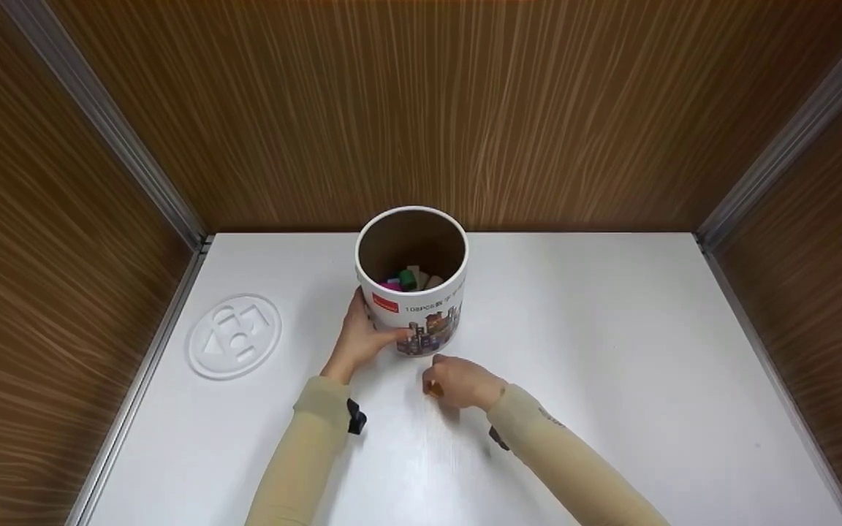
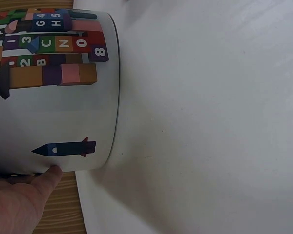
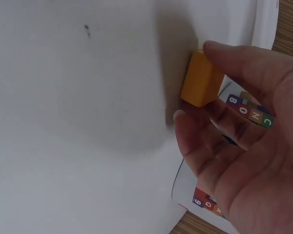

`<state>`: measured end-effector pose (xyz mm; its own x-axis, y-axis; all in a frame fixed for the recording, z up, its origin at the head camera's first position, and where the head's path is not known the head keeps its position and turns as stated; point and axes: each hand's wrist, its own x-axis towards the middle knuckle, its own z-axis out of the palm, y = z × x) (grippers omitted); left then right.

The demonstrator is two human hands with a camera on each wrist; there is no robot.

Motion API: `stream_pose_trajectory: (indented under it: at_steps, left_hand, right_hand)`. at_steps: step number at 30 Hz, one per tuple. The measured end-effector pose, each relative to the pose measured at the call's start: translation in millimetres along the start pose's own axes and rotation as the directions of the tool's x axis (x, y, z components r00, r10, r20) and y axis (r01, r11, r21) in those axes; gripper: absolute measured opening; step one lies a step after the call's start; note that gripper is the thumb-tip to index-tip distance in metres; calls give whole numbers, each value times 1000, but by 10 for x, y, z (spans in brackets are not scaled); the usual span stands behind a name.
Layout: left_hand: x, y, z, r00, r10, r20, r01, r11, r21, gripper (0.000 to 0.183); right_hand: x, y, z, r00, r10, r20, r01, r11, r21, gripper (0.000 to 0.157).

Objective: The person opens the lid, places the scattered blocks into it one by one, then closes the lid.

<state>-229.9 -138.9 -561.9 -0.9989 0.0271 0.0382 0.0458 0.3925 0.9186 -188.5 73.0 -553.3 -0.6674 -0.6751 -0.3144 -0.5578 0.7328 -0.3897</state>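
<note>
A white cylindrical bucket (image 1: 383, 315) stands upright on the table, printed with letter and number blocks. Several coloured and plain blocks (image 1: 408, 280) lie inside it. My left hand (image 1: 359, 337) holds the bucket's left side, its thumb across the front; in the left wrist view the other fingers are mostly hidden by the bucket. Just in front of the bucket, low over the table, is my right hand (image 1: 461, 381). It pinches an orange-yellow block (image 3: 201, 79) between thumb and fingers, as the right wrist view shows.
A round white lid (image 1: 225, 369) with raised shapes lies on the left of the white table (image 1: 596, 380). Wood-grain panels (image 1: 421, 109) wall the table at the back and on both sides.
</note>
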Motion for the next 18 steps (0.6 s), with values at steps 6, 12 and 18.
stream_pose_trajectory:
  at_steps: [6, 12, 18]
  left_hand:
    - [-2, -1, -2, 1000, -4, 1, 4, 1000, 0, 128]
    - [0, -6, 3, 1000, -5, 1, 5, 1000, 2, 127]
    - [-7, -7, 6, 1000, -19, 7, 19, 1000, 1, 125]
  right_hand:
    - [-102, 42, -81, 1000, 10, -25, -8, 997, 75, 14]
    - [-247, 67, -265, 996, 2, -91, 12, 989, 146, 22]
    - [-390, 47, -502, 984, 0, -180, 38, 978, 204, 22]
